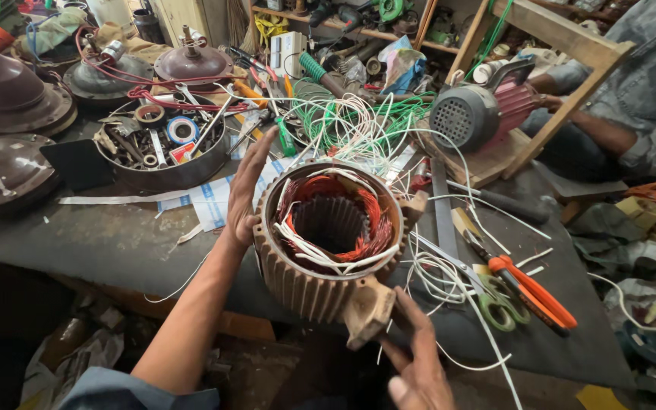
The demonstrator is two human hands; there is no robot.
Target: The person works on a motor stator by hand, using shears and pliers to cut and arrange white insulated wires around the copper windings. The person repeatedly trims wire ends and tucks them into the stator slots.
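The left hand (243,199) lies flat and open against the outer left wall of a motor stator (328,243), fingers stretched upward along its ribbed housing, gripping nothing. The right hand (419,363) comes up from below at the near side; its fingers are spread and touch the stator's mounting foot (366,307), loosely as far as can be told, since the palm is half out of the frame. The stator stands at the near edge of the tabletop (115,243), its bore facing up, with copper windings (366,220) and white insulating sleeves around the opening.

Just right of the stator, loose white wires (434,266) trail over the tabletop toward its near right corner. Among them lie scissors with green handles (495,304) and, touching them, pliers with orange handles (533,292). A flat metal file (442,209) lies behind these, near a dark-handled screwdriver (506,203).

Left of the open hand, printed paper sheets (206,199) lie under a round metal pan (162,152) filled with small parts and rolls of tape. Dark fan motor covers (1,171) sit along the left edge. At the far side a tangle of green and white wire (358,121) is heaped up, and a grey and pink electric motor (480,110) rests on a wooden frame (563,83) at the far right, beside another person's arm (609,137).
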